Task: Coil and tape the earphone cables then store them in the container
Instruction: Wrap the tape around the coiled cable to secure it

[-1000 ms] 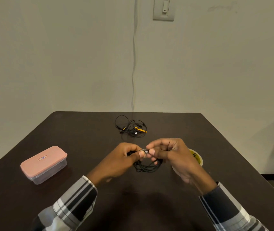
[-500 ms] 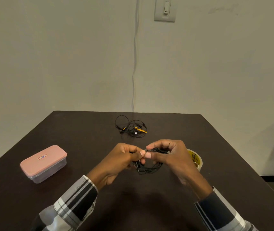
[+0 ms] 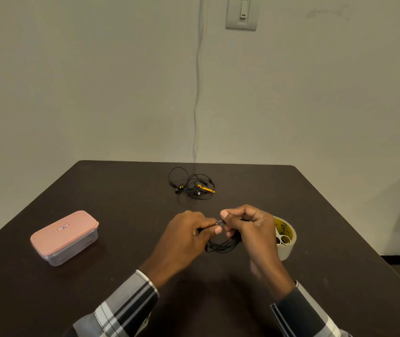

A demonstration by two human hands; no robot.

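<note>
Over the dark table (image 3: 121, 190), left hand (image 3: 186, 237) and right hand (image 3: 250, 229) both pinch the black earphone cable (image 3: 223, 245).

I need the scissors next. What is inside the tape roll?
Small white-handled scissors sit in the hole of the tape roll, only their loops showing. The right hand covers the roll's left side, so the blades and the rest of the hole are hidden.

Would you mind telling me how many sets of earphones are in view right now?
2: one black coil held between both hands, and one tangled set with yellow parts lying farther back on the table; none other visible.
</note>
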